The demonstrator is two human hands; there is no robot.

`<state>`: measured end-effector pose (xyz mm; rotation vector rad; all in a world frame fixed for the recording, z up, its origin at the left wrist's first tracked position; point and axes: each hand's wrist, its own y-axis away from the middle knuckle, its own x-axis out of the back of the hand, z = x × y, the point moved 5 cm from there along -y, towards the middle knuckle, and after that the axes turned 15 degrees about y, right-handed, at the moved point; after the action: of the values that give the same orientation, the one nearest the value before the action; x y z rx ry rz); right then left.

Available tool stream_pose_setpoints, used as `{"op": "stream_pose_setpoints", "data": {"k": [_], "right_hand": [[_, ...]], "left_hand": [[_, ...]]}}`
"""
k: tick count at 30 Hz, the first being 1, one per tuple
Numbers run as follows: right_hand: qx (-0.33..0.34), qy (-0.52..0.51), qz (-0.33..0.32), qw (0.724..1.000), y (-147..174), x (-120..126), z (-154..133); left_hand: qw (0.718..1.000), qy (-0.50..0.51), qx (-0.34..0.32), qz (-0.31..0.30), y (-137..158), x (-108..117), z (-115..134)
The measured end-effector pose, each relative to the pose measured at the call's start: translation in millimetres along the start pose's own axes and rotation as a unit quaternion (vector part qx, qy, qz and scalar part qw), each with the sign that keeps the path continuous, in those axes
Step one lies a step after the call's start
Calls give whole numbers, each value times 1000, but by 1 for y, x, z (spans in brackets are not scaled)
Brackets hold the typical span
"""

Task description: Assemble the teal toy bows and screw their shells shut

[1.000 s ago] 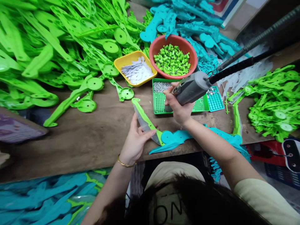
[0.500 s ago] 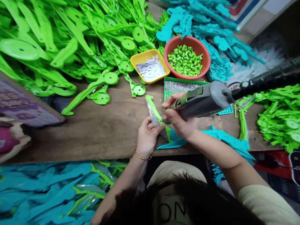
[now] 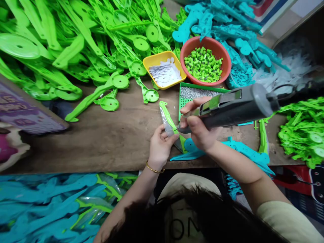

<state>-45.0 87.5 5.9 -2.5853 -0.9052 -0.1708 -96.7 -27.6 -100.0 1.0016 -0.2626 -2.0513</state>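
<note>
My left hand (image 3: pixel 161 145) is closed on a slim green plastic part with a clear blade-like piece (image 3: pixel 168 118), held low over the table edge. My right hand (image 3: pixel 201 130) wraps round a dark grey electric screwdriver (image 3: pixel 227 106), tilted with its tip down by the middle of the green part. Whether the tip touches a screw there is too small to tell. Under my right wrist lies a long teal plastic part (image 3: pixel 238 145), partly hidden. A green tray of small screws (image 3: pixel 196 91) stands just beyond the screwdriver.
Beyond the hands stand a yellow tray (image 3: pixel 146 65) with white pieces and a red bowl (image 3: pixel 226 79) of short green pieces. Green parts (image 3: pixel 63 40) are heaped at the left, teal parts (image 3: pixel 227 30) at the back, more green (image 3: pixel 301 131) at the right. Teal parts (image 3: pixel 40 206) fill the space below the table.
The screwdriver and my right hand have shifted slightly right and down, the tip staying by the green part. My left hand keeps its hold. The whole view has moved a little.
</note>
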Motion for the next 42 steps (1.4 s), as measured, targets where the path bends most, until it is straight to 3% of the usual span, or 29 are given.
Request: {"op": "stream_pose_setpoints", "data": {"k": [3, 6, 13, 15, 22, 25, 27, 34, 42], "right_hand": [[64, -50, 55, 995, -8, 12, -12], [48, -50, 96, 993, -12, 23, -12], [13, -55, 36, 998, 6, 0, 24], [9, -36, 44, 998, 7, 0, 25], [13, 36, 118, 992, -16, 42, -1], [17, 12, 194, 981, -21, 54, 9], [5, 20, 209, 978, -22, 52, 22], [26, -18, 154, 988, -19, 46, 36], [26, 52, 143, 988, -16, 46, 43]], "left_hand": [[1000, 7, -2, 2, 1, 2, -1], [1000, 6, 0, 13, 0, 4, -3], [999, 11, -14, 29, -1, 3, -2], [999, 12, -15, 31, -1, 3, -2], [1000, 2, 2, 10, -2, 6, -4], [1000, -6, -1, 12, -3, 6, -3], [1000, -7, -1, 11, -3, 6, -3], [1000, -12, -7, 7, -2, 6, -3], [1000, -20, -8, -3, -2, 7, -3]]}}
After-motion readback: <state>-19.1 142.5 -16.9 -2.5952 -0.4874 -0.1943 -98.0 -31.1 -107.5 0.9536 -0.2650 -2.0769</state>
